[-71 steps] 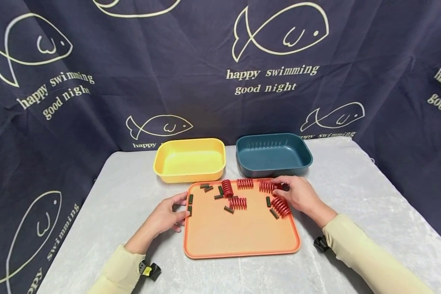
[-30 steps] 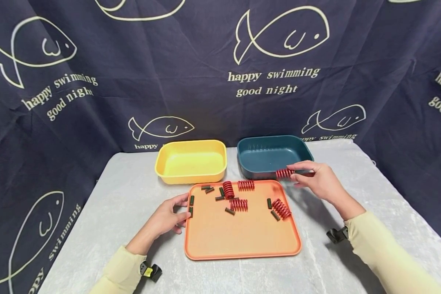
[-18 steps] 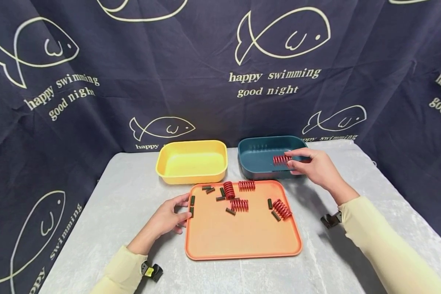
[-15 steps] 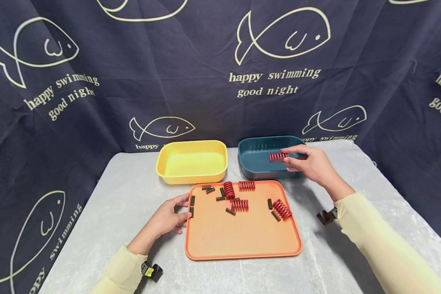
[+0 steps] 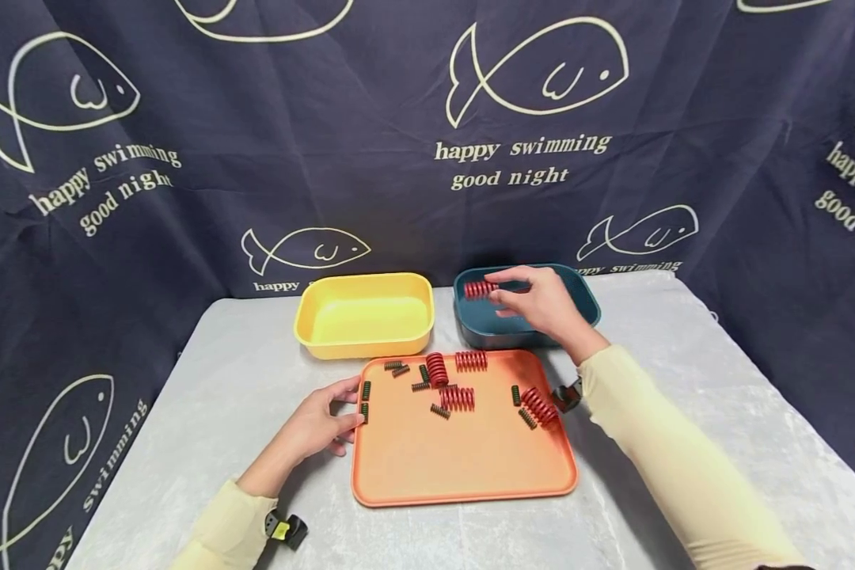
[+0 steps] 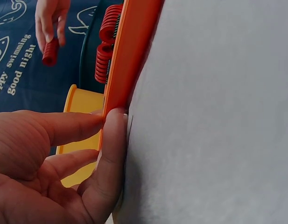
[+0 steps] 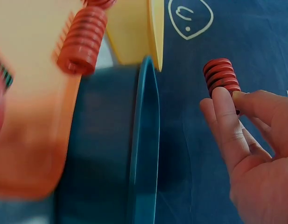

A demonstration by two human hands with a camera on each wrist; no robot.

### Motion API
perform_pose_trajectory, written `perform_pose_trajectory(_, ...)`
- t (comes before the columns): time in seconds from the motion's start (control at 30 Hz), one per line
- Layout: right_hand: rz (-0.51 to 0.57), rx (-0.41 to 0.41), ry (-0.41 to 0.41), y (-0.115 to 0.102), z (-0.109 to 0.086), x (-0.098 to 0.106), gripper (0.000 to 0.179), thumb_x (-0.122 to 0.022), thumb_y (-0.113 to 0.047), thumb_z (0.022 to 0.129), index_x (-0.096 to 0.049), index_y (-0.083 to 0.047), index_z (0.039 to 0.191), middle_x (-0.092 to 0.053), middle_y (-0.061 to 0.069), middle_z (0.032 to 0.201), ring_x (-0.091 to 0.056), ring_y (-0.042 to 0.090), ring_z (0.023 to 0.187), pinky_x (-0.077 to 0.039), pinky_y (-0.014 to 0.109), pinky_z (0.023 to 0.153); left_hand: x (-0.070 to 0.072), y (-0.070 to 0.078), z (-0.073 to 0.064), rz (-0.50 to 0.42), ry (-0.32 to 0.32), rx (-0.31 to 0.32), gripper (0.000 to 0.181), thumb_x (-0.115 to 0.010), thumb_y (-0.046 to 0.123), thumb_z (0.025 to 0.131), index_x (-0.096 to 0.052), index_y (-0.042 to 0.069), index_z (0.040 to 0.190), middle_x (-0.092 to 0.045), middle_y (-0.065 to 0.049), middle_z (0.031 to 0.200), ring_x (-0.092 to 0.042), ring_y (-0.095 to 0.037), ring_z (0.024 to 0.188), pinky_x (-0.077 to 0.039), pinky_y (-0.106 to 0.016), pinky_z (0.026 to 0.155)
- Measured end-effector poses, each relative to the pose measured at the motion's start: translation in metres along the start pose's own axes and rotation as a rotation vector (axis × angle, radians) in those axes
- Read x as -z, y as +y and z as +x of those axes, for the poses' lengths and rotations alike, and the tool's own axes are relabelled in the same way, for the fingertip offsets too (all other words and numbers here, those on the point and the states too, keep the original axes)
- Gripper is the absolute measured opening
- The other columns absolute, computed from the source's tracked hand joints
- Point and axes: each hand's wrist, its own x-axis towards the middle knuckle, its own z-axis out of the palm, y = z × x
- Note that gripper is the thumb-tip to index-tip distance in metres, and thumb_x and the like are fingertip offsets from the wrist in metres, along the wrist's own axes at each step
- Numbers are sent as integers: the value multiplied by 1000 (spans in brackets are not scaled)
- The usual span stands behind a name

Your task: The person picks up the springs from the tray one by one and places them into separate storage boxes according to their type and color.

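Pinching the red spring [image 5: 478,290] by one end, the right hand [image 5: 537,301] leaves the rest poking past the fingertips with the blue bin [image 5: 486,340] underneath, while left-hand fingers [image 6: 83,128] pinch the orange tray's [image 5: 463,471] rim, I'd guess so it doesn't slide.

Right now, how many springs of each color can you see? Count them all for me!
Red springs: 5 (4 on the orange tray, 1 in the right hand)
Small dark springs: 10, all on the tray, one partly hidden by a red spring
Total: 15 springs in view
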Motion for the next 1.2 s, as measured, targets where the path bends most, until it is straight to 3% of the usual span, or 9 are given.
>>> perform_pose_trajectory(0.43, -30, -88, -59, -11, 27, -71, 29, -72, 3, 94, -75, -2, 122, -69, 17, 113, -75, 36, 88, -65, 37, 69, 2, -1, -2, 12, 0, 5, 67, -71, -6, 92, -48, 9, 154, -58, -15, 127, -68, -21, 64, -60, -41, 49)
perform_pose_trajectory(0.63, -11, -120, -86, -15, 36, -101, 29, -69, 3, 95, -74, -2, 124, -66, 16, 126, -76, 34, 84, -65, 38, 69, 1, -2, -1, 7, -7, -5, 67, -72, -6, 92, -48, 8, 154, -59, -15, 128, -68, -21, 64, -60, -41, 48)
perform_pose_trajectory(0.77, -53, -109, -111, -14, 40, -126, 28, -69, 4, 95, -74, 0, 122, -68, 16, 123, -76, 32, 78, -65, 40, 68, 1, -2, -1, -4, -8, 2, 68, -71, -7, 92, -47, 8, 154, -58, -16, 128, -68, -21, 64, -60, -41, 48)
perform_pose_trajectory(0.9, -139, -116, -149, -13, 44, -147, 25, -70, 2, 95, -76, -1, 119, -71, 16, 117, -76, 29, 77, -64, 30, 64, 2, -1, -2, -6, -7, 10, 68, -71, -7, 92, -47, 8, 154, -59, -16, 128, -68, -21, 64, -60, -41, 48)
perform_pose_trajectory(1.03, -330, -107, -169, -14, 46, -158, 22, -74, -3, 94, -79, -7, 115, -75, 8, 109, -72, 20, 80, -56, 20, 65, 1, 0, -2, -4, -8, 13, 68, -72, -6, 92, -48, 8, 154, -59, -16, 128, -68, -21, 64, -60, -40, 48)
perform_pose_trajectory(1.2, -504, -33, -209, -14, 49, -162, 21, -76, -2, 91, -81, -7, 111, -77, 4, 106, -64, 16, 90, -54, 23, 76, 0, -1, -2, -7, -10, 5, 68, -72, -5, 92, -48, 7, 154, -59, -16, 128, -68, -22, 64, -60, -41, 48)
